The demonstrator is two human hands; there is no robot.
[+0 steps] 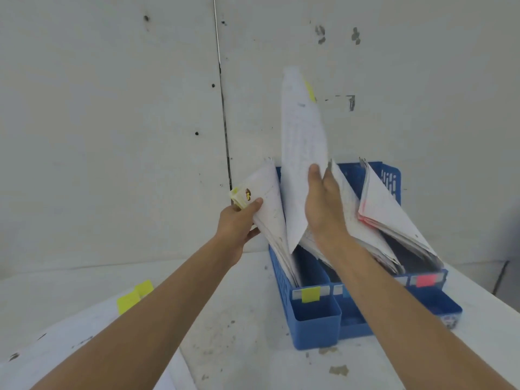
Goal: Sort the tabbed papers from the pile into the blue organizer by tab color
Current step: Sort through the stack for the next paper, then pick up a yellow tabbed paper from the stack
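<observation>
Your right hand (323,204) pinches one sheet (302,153) upright, thumb in front. The sheet's yellow tab (310,91) is at 12 o'clock above the hand. Your left hand (237,223), at 9 o'clock from the sheet, grips the yellow-tabbed stack (270,209), which leans toward 10 o'clock. The sheet's lower corner hangs just beside that stack, over the left slot.

The blue organizer (315,325) sits at 4 o'clock in your view, its back close to the wall (112,136). Bare worktop (239,319) lies at 7 o'clock from it.

The organizer has three slots and three stacks, the others being the middle stack (357,226) and the pink-tabbed stack (391,209). Of the front labels, yellow (311,294) and pink (425,280) show; your forearm mostly hides the middle one. The pile (64,337) at 8 o'clock shows two yellow tabs (135,296).
</observation>
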